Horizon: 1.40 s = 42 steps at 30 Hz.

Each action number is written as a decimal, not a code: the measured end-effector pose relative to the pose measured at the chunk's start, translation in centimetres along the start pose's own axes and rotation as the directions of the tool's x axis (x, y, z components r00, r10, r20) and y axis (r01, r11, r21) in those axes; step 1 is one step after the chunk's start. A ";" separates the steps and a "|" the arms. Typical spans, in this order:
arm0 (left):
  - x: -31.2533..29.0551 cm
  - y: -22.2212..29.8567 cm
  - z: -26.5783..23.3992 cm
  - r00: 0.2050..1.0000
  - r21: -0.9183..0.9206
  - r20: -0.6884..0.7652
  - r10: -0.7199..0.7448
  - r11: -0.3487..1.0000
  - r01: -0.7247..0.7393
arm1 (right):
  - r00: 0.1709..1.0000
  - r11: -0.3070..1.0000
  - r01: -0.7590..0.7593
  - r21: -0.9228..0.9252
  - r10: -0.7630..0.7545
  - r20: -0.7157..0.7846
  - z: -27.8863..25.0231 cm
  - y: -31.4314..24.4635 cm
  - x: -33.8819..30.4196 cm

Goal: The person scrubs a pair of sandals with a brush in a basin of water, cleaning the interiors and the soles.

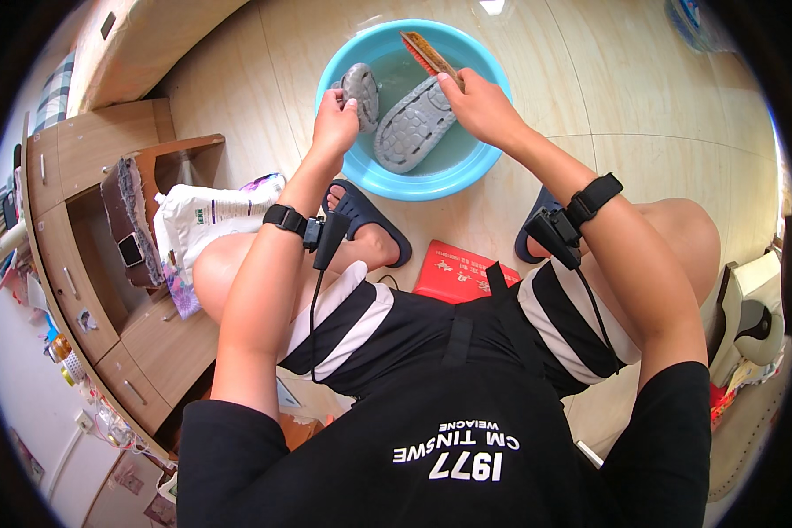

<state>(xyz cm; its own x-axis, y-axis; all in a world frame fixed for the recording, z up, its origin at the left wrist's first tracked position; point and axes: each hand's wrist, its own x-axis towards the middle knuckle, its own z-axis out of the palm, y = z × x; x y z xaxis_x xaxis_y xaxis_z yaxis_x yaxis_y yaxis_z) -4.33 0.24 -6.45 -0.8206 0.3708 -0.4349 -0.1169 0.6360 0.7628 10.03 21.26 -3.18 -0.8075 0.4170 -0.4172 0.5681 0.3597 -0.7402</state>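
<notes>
A light blue basin [383, 185] of cloudy water stands on the floor in front of me. My left hand [336, 125], at its left side, is closed on a grey slipper [362, 92], held tilted above the water. My right hand [484, 107] grips a scrubbing brush [431, 60] with a wooden back and reddish bristles, over the basin's right side. Beneath the brush lies a second grey slipper [411, 128], its stone-patterned face up, partly in the water. The fingertips of my right hand are close to this slipper; I cannot tell if they touch it.
My feet, in dark blue slides [380, 220], flank the near side of the basin. A red box or stool [456, 271] sits between my legs. At left are a white bag [216, 211] and a wooden cabinet [79, 264]. Pale tiles [607, 97] surround the basin.
</notes>
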 end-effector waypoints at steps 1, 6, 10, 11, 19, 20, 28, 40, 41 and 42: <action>-0.3 0.4 0.3 1.000 0.018 -0.021 0.010 1.000 -0.009 | 1.000 1.000 -0.002 -0.002 0.002 0.003 0.0 0.1 0.0; -0.7 3.4 -0.6 0.966 -0.117 -0.199 0.164 0.975 -0.190 | 1.000 1.000 -0.021 0.006 0.021 0.014 0.0 0.2 0.0; -1.7 6.0 -1.3 0.937 -0.266 -0.249 0.245 0.913 -0.310 | 0.998 0.997 -0.064 0.050 0.063 0.020 0.3 1.4 0.3; -2.1 6.6 -1.3 0.940 -0.307 -0.245 0.239 0.900 -0.309 | 0.997 0.995 -0.073 0.066 0.072 0.022 0.5 1.7 0.4; -1.6 3.9 -1.6 0.999 -0.462 -0.032 -0.044 0.886 0.024 | 0.957 0.956 -0.264 0.125 0.244 0.156 0.1 0.4 0.0; -1.5 3.4 -1.9 0.997 -0.457 -0.052 -0.061 0.889 0.030 | 0.938 0.942 -0.310 0.128 0.281 0.203 0.1 -0.1 0.0; -3.3 6.2 -1.2 0.994 -0.314 0.088 -0.060 0.946 0.085 | 0.986 0.992 -0.124 0.035 0.119 0.115 1.3 2.4 0.7; -3.2 6.6 -2.5 0.999 -0.683 0.017 -0.043 0.729 0.043 | 0.997 0.998 -0.035 0.050 0.031 0.072 1.4 1.9 -0.9; -3.3 7.0 -2.8 0.999 -0.699 -0.020 -0.029 0.715 0.007 | 0.999 0.998 -0.015 0.055 0.013 0.038 1.4 2.0 -1.0; -3.2 7.2 -3.1 0.999 -0.712 -0.041 -0.032 0.702 -0.007 | 0.999 0.998 -0.028 0.050 0.026 0.029 1.4 2.1 -1.0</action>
<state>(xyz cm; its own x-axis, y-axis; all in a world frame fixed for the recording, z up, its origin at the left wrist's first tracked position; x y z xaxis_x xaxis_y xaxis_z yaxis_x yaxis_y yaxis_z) -4.28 1.49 1.92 -0.8386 0.3222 -0.4393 -0.4751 -0.0380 0.8791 11.79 20.46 -5.01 -0.7966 0.4017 -0.4518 0.5817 0.3059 -0.7537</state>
